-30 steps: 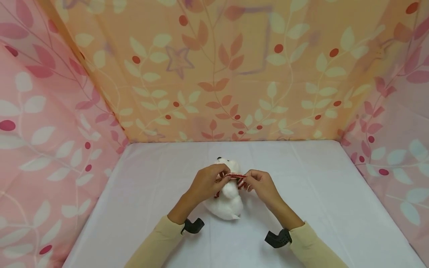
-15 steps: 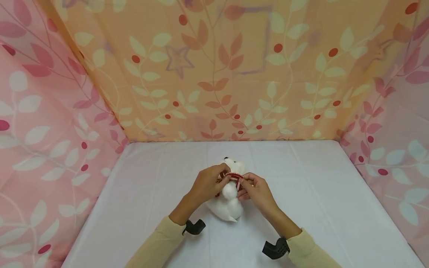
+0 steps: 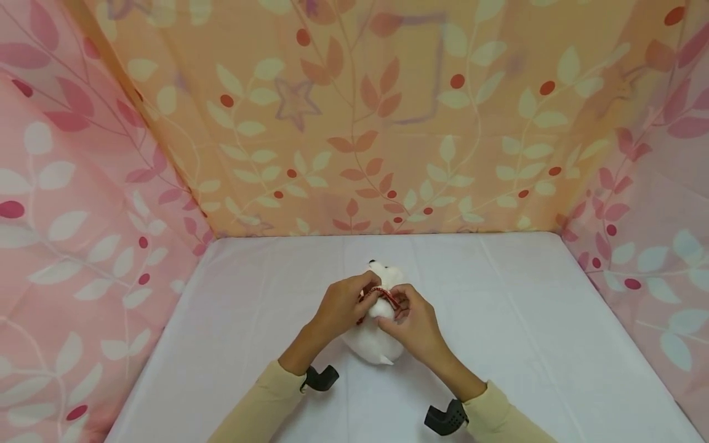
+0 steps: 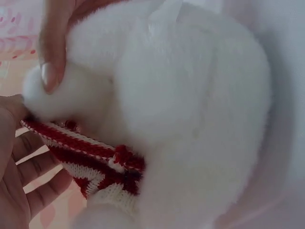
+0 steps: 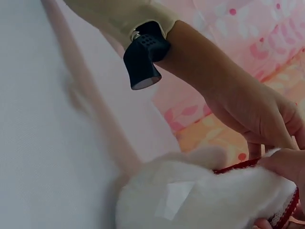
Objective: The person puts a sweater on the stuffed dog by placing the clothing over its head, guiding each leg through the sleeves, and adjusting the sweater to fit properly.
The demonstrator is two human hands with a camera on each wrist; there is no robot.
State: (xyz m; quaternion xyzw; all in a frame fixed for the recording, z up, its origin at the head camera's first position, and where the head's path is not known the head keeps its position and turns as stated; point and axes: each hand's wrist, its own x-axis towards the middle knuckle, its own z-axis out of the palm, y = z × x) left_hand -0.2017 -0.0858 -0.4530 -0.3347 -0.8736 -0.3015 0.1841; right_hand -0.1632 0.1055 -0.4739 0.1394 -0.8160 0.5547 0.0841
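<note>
Over the white plush toy [image 3: 370, 346], I see the left hand [image 3: 343, 304] pinching one edge of the red-and-white knitted garment [image 4: 90, 155] between thumb and finger, palm turned inward. Facing it, the right hand [image 3: 416, 325] grasps the opposite edge with bent fingers, its thumb laid across the toy's round limb [image 3: 381, 309]. Both wrists slant inward from cream sleeves [image 3: 267, 392], with the toy mid-way across the white tabletop [image 3: 249, 307].
</note>
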